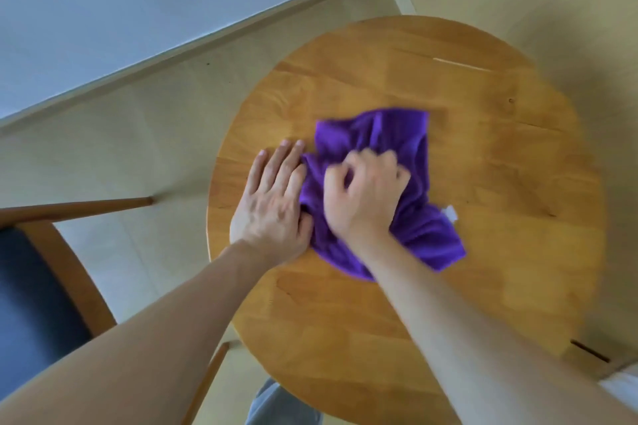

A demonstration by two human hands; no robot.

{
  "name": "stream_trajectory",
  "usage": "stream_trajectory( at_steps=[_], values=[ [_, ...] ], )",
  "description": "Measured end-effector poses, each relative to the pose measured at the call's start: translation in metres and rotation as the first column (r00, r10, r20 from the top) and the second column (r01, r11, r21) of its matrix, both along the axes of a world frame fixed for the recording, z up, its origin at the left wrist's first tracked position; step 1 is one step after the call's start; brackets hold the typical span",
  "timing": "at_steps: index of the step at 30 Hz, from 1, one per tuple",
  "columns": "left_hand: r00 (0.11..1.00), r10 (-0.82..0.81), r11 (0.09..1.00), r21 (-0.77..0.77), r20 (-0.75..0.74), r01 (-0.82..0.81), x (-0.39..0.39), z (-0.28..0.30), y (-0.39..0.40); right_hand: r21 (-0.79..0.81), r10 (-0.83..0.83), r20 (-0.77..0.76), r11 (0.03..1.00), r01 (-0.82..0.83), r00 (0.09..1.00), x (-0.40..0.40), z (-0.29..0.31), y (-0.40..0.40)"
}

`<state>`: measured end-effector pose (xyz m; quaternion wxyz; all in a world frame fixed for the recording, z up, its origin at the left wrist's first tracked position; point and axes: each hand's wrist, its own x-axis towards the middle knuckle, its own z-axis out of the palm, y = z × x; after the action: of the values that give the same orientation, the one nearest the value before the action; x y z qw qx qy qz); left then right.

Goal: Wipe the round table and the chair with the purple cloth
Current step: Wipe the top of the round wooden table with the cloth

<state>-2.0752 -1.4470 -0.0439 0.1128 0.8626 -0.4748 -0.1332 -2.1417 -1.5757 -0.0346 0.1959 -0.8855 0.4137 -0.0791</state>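
The purple cloth (376, 162) lies crumpled on the round wooden table (483, 183), a little left of the tabletop's middle and slightly blurred. The right hand (364, 195) sits on top of it with the fingers curled into a fist, bunching a fold of the fabric under the knuckles, so the grip is tight and closed around the cloth's centre. Cloth spreads out from that fist on every side: a broad flap reaches away toward the far side of the table, and a longer tail trails toward the near right, where a small white tag (450, 212) shows at its edge. The left hand (272, 203) lies flat just beside the right one, fingers straight and together, palm down on the wood; its thumb side touches the left border of the cloth and seems to pin it there. To the left of the table stands a chair (38, 286) with a blue seat and a wooden frame, apart from both hands.
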Motion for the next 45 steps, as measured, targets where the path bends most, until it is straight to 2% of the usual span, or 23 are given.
stream_trajectory(
  at_steps=[2,4,6,7,8,9,11,13,15,17,18,21,23,25,26,27,28,30,32,33,34,36,45],
  values=[
    [0.999,-0.036,0.999,0.033,0.002,0.036,0.0,0.001,0.002,0.061,0.194,0.005,0.979,-0.194,0.981,-0.044,0.004,0.021],
    [1.0,-0.024,0.999,0.028,-0.009,0.024,0.001,0.003,0.001,0.072,0.503,-0.007,0.862,-0.501,0.864,-0.081,0.01,0.01],
    [1.0,-0.01,1.0,0.01,-0.009,0.01,0.001,0.004,-0.002,0.051,0.829,-0.02,0.558,-0.828,0.558,-0.094,0.011,-0.026],
    [1.0,-0.01,1.0,0.011,-0.007,0.011,0.0,0.005,-0.003,0.039,0.909,-0.038,0.416,-0.909,0.415,-0.09,0.01,-0.047],
    [1.0,-0.011,1.0,0.011,-0.003,0.011,0.001,0.005,-0.003,0.026,0.937,-0.063,0.345,-0.938,0.343,-0.079,0.008,-0.066],
    [1.0,-0.012,1.0,0.013,0.002,0.012,0.002,0.004,-0.004,-0.003,0.929,-0.089,0.36,-0.933,0.359,-0.064,0.005,-0.082],
    [1.0,-0.018,0.999,0.03,-0.001,0.018,0.003,0.003,-0.003,-0.074,0.811,-0.108,0.57,-0.819,0.574,-0.035,0.001,-0.097],
    [1.0,-0.019,0.999,0.03,-0.002,0.019,0.002,0.002,-0.003,-0.106,0.52,-0.086,0.844,-0.526,0.85,-0.01,-0.001,-0.089],
    [1.0,-0.014,1.0,0.018,0.01,0.014,0.001,0.002,-0.003,-0.104,0.165,-0.094,0.979,-0.175,0.982,0.008,-0.001,-0.061],
    [1.0,-0.014,1.0,0.008,0.01,0.014,0.002,0.0,-0.001,-0.051,-0.003,-0.115,0.999,-0.002,0.993,0.013,-0.001,-0.025],
    [1.0,-0.024,1.0,0.017,0.016,0.023,0.003,-0.001,0.001,-0.037,0.029,-0.104,0.999,-0.033,0.994,0.008,-0.002,-0.01],
    [0.998,-0.05,0.997,0.054,0.026,0.049,0.003,0.0,0.002,-0.028,0.356,-0.047,0.934,-0.357,0.933,-0.036,-0.001,0.004],
    [1.0,-0.011,1.0,-0.004,0.014,0.011,0.001,0.001,0.0,-0.03,0.641,-0.023,0.766,-0.642,0.767,-0.064,0.001,-0.015],
    [1.0,0.005,0.999,-0.051,0.026,-0.004,0.001,-0.002,0.0,-0.041,0.85,-0.022,0.525,-0.85,0.526,-0.071,0.001,-0.046],
    [1.0,0.009,0.997,-0.071,0.028,-0.007,0.0,-0.004,0.0,-0.052,0.891,-0.042,0.451,-0.891,0.453,-0.066,0.001,-0.062],
    [0.999,0.014,0.996,-0.086,0.034,-0.011,0.0,-0.005,0.0,-0.073,0.891,-0.057,0.445,-0.892,0.45,-0.056,0.0,-0.077],
    [0.999,0.016,0.996,-0.093,0.042,-0.012,0.0,-0.007,-0.001,-0.097,0.858,-0.067,0.502,-0.859,0.509,-0.045,-0.001,-0.088],
    [0.999,0.014,0.997,-0.08,0.045,-0.01,-0.001,-0.007,-0.002,-0.11,0.681,-0.063,0.722,-0.684,0.729,-0.022,0.0,-0.093],
    [0.999,0.015,0.997,-0.071,0.04,-0.012,-0.002,-0.007,-0.002,-0.117,0.354,-0.07,0.926,-0.36,0.933,-0.001,0.0,-0.077],
    [0.999,0.013,0.998,-0.07,0.038,-0.01,-0.002,-0.007,-0.002,-0.116,0.192,-0.072,0.973,-0.199,0.979,0.007,-0.002,-0.063],
    [0.999,0.013,0.998,-0.069,0.035,-0.011,-0.001,-0.006,-0.002,-0.104,0.066,-0.067,0.992,-0.072,0.996,0.012,-0.003,-0.049],
    [0.999,0.019,0.997,-0.075,0.037,-0.016,0.0,-0.007,0.0,-0.075,-0.045,-0.028,0.996,0.043,0.999,0.015,-0.004,-0.027],
    [1.0,-0.005,0.999,-0.047,0.027,0.006,0.002,-0.007,0.003,-0.02,0.198,-0.01,0.98,-0.198,0.98,-0.066,-0.008,0.019]
  ],
)
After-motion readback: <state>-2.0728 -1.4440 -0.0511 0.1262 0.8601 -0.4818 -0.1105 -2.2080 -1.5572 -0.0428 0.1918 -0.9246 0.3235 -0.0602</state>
